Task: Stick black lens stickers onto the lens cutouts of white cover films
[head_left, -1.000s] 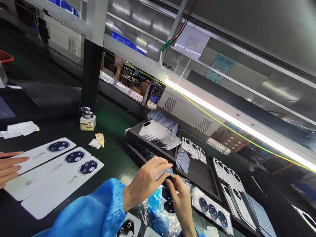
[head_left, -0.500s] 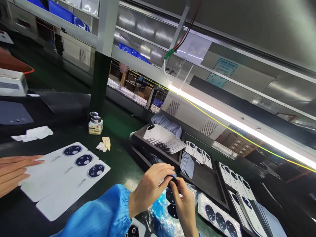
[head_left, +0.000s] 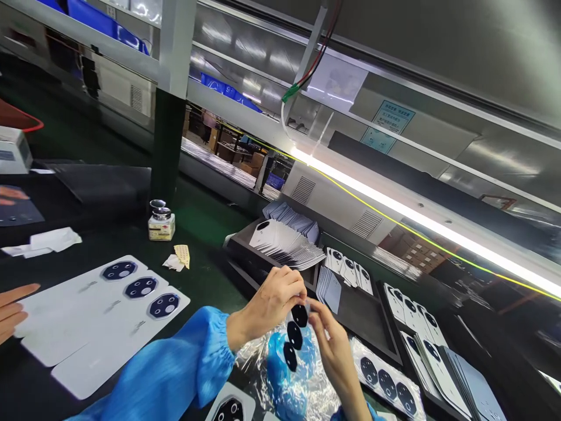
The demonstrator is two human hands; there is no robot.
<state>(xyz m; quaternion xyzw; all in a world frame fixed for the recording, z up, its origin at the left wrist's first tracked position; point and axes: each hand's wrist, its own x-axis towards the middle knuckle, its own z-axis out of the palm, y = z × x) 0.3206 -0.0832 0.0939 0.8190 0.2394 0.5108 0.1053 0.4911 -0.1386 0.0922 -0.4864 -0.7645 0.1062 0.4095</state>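
Note:
My left hand point(head_left: 278, 297) is closed in a pinch on the top end of a strip of black lens stickers point(head_left: 294, 335), which hangs down between my hands. My right hand point(head_left: 333, 345) reaches in from the right, its thumb and forefinger at the strip's upper edge by my left fingertips; the exact contact is small and partly hidden. Below the strip lies crumpled clear plastic wrap with a blue sheet point(head_left: 280, 374). Close by on the right sits a clear packet of black lens stickers point(head_left: 387, 383). A white phone back panel point(head_left: 219, 403) with a dark camera patch lies below my left forearm.
Joined white panels point(head_left: 79, 316) with three dark camera patches lie left, beside another person's hand point(head_left: 13, 313). Behind them stand a small pump bottle point(head_left: 161, 225) and paper scraps point(head_left: 177, 257). Black trays point(head_left: 363, 318) hold stacked panels. A light tube point(head_left: 394, 213) crosses above.
My hands have parted slightly and risen; the sticker strip, bent in my fingers before, now hangs lengthwise. The other person's hand at left has drawn back. The view has shifted slightly.

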